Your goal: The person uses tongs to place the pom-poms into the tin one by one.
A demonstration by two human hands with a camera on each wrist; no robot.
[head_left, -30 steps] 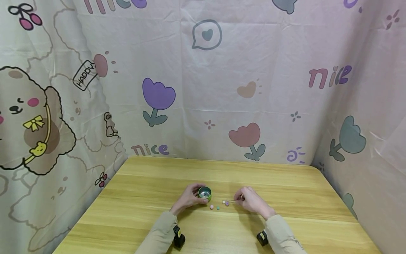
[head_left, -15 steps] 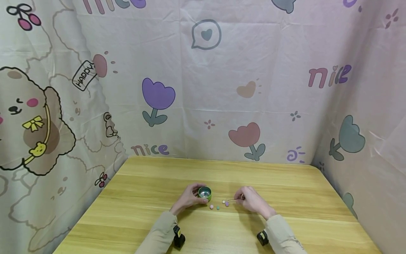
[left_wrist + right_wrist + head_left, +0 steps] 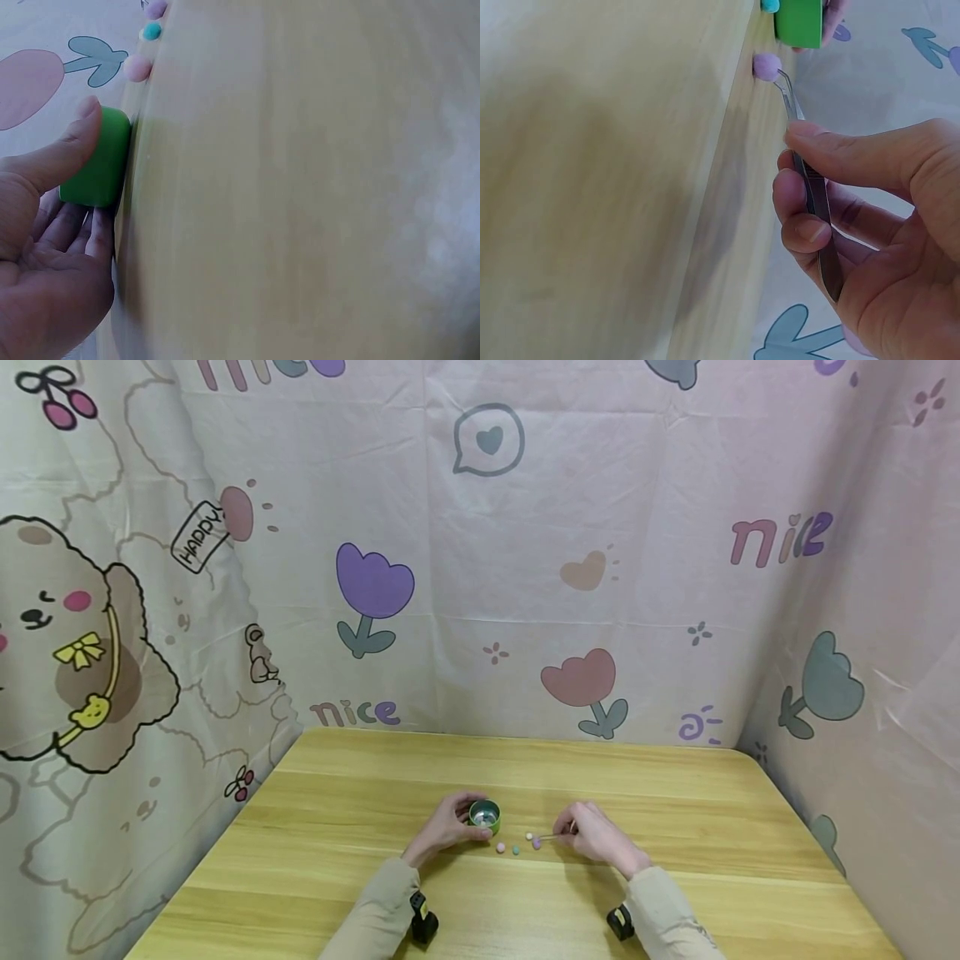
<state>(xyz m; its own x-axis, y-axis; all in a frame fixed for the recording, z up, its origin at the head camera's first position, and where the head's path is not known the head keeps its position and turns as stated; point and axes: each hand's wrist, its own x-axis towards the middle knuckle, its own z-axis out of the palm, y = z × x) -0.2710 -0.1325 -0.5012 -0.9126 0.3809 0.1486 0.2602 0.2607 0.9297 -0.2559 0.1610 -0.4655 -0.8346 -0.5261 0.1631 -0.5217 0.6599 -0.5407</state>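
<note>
My left hand holds a small round green tin, thumb on the near side and fingers behind. The tin stands upright on the table, its silvery inside facing up. Bent-tip metal tweezers are pinched between thumb and fingers of my right hand. Their tips are right at a purple pom-pom on the tabletop. A pink pom-pom, a smaller teal pom-pom and a tiny pale pom-pom lie between the tin and the tweezers.
The wooden table reaches back to a printed cloth that hangs behind and at both sides. A black wrist-worn device is on the left sleeve and another black device on the right.
The tweezers' tips have shifted slightly lower, closer around the purple pom-pom, which stays nearly in place. The left hand and tin have not visibly moved.
</note>
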